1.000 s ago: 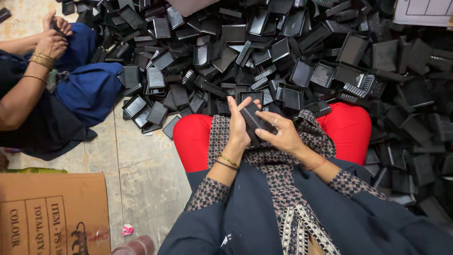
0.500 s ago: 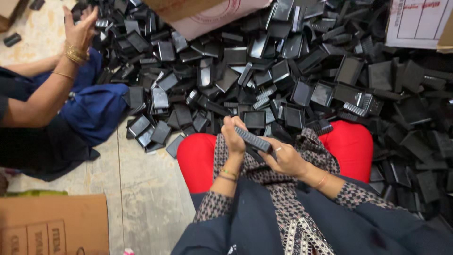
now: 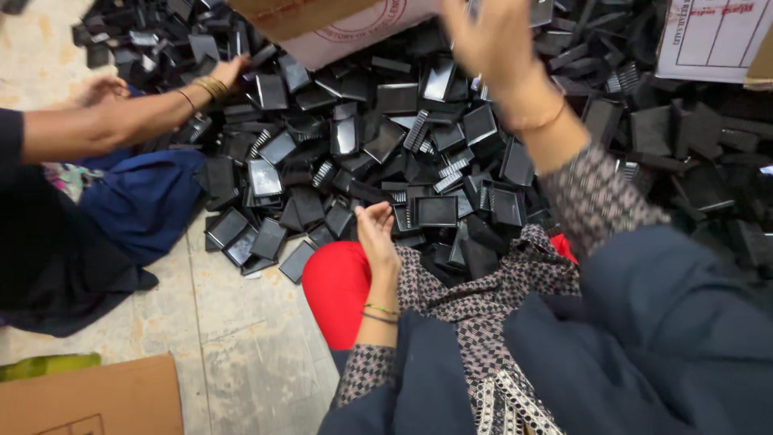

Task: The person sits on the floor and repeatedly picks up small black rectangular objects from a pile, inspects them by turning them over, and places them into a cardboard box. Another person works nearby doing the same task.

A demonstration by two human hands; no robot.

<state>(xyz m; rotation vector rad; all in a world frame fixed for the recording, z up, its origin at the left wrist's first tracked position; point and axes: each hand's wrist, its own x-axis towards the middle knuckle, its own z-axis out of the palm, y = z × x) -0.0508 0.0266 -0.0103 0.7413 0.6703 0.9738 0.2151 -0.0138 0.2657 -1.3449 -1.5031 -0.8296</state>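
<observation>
A seated worker's left hand point(image 3: 377, 234) rests open and empty beside a heap of black plastic trays point(image 3: 436, 211); right hand point(image 3: 491, 40) lifts, blurred, grip unclear. Trays look light, stiff, best pinched by their rims.

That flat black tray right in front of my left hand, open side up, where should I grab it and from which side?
Take the black tray by its near long rim, coming from above on your side. It lies flat and open side up on top of the pile, so that raised edge is exposed for thumb and fingers. Your left hand is empty and just beside it; the right hand is raised far off.
</observation>
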